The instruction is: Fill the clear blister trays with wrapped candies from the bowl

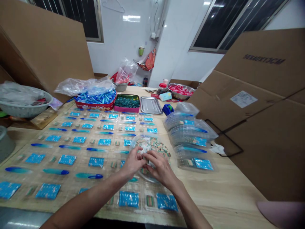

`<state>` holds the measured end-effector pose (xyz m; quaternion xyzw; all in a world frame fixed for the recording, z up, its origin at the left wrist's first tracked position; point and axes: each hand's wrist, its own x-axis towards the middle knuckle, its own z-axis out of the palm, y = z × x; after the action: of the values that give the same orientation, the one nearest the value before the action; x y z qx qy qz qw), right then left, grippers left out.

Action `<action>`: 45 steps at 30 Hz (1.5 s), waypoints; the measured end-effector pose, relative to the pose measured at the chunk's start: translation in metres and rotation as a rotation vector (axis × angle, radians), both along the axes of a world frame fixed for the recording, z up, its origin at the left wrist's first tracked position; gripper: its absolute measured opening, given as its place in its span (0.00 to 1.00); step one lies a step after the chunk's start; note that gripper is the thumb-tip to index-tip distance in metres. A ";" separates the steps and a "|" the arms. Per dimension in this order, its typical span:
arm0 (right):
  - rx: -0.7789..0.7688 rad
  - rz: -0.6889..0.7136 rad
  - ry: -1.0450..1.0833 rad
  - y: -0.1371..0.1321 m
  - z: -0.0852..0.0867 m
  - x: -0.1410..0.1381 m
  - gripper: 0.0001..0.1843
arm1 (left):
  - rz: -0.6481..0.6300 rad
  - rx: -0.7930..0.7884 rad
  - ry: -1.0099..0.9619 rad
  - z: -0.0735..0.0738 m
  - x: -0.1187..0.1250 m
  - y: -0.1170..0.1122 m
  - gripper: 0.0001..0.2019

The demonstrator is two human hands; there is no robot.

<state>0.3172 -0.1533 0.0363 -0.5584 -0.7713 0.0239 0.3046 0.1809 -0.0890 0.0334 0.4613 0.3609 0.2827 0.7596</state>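
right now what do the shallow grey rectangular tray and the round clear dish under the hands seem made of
The shallow grey rectangular tray looks like stainless steel, with a smooth metallic sheen. The round clear dish looks like glossy plastic, possibly glass: the pieces show through its wall.

The left hand [132, 163] and right hand [162, 170] meet over small packets [153, 145] heaped in a clear plastic bowl [135, 140] toward the near edge of the wooden worktop [226, 194], with rows of blue sachets [105, 142] and blue-capped tubes [56, 171] laid out to its left.
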 end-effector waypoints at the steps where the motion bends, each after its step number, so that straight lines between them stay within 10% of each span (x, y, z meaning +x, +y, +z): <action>1: 0.003 0.010 -0.003 0.000 -0.001 0.000 0.13 | 0.001 0.000 0.009 0.000 0.001 0.000 0.24; 15: -0.172 -0.149 0.641 -0.004 -0.011 0.013 0.14 | 0.069 0.325 0.074 0.007 -0.007 -0.002 0.20; 30: 0.182 -0.388 -0.055 -0.001 -0.031 -0.019 0.17 | 0.346 -0.123 -0.133 -0.003 0.016 -0.014 0.28; 45: -0.124 0.040 0.168 -0.002 -0.004 0.006 0.19 | 0.035 -0.124 -0.039 0.003 -0.010 0.005 0.30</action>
<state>0.3232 -0.1557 0.0319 -0.5568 -0.7510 0.1242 0.3326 0.1711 -0.0840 0.0362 0.4013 0.3709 0.2819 0.7886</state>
